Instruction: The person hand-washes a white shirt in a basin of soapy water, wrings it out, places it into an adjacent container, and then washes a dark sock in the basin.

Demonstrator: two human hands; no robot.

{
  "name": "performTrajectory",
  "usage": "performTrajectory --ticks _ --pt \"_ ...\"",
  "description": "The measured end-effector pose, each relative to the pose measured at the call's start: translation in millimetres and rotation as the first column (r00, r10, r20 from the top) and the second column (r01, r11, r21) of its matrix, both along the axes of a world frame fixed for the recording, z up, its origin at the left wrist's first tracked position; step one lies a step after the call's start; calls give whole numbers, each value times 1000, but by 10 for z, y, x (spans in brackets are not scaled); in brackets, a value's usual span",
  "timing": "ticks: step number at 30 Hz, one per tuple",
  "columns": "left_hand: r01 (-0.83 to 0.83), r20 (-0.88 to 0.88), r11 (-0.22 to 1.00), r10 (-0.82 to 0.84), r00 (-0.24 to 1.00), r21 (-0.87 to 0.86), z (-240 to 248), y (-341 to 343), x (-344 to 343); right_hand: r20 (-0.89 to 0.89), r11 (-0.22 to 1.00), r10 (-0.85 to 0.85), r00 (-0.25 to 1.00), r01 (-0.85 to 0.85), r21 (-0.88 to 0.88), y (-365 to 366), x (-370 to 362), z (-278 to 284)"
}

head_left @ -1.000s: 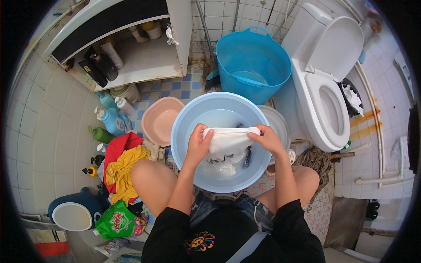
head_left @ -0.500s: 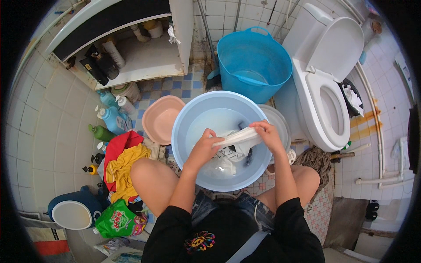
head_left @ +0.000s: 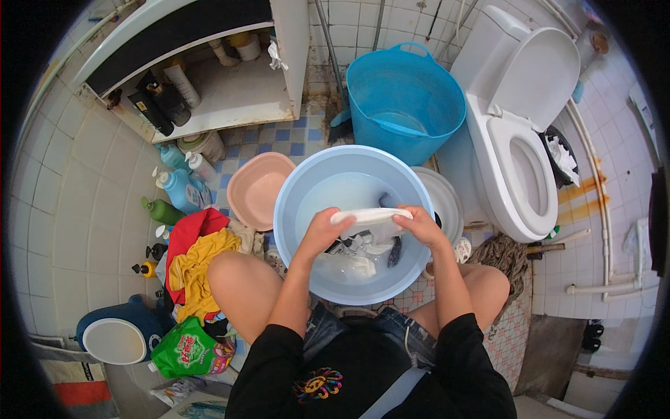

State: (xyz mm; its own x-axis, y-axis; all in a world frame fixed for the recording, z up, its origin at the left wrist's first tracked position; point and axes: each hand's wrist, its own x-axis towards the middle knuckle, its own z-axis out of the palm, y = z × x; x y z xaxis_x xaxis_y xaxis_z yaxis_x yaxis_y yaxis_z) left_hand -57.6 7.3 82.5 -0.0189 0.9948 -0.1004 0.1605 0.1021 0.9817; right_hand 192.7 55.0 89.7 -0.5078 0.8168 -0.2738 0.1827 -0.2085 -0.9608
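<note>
A stretch of white cloth (head_left: 375, 216) spans the space between my hands, over a pale blue basin (head_left: 296, 188). My left hand (head_left: 323, 232) pinches one end of it and my right hand (head_left: 421, 228) grips the other, thumbs toward each other. Part of the cloth hangs down toward the water. Below, more wet white fabric with black marks (head_left: 359, 246) and a dark blue piece (head_left: 395, 253) lie in the basin. How far the held cloth joins the fabric below is hard to see.
A pink basin (head_left: 259, 188) sits left of the blue one, a tall blue tub (head_left: 405, 105) behind it. Bright clothes (head_left: 199, 272), bottles (head_left: 183, 192) and a green pouch (head_left: 187, 349) line the left. The toilet (head_left: 520, 174) and a mop head (head_left: 504, 269) are right.
Both hands have moved slightly toward each other and levelled the white cloth, which slanted before. My right hand has come lower and turned. The fabric in the basin has shifted.
</note>
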Motion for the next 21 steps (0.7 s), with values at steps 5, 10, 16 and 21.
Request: performTrajectory --ticks 5,10,16,21 --pt "183 242 977 -152 958 -112 -10 12 71 -105 963 -216 971 193 -190 -14 -151 -107" --pt "-8 766 973 186 616 -230 -336 18 329 269 907 -198 942 72 415 -165 -434 -213" --pt "-99 723 962 256 642 -253 -370 -66 616 163 646 -350 922 112 755 -669 -1058 -293" --pt "101 491 977 4 871 -188 -406 -320 907 130 810 -466 875 363 460 -269 -556 -580"
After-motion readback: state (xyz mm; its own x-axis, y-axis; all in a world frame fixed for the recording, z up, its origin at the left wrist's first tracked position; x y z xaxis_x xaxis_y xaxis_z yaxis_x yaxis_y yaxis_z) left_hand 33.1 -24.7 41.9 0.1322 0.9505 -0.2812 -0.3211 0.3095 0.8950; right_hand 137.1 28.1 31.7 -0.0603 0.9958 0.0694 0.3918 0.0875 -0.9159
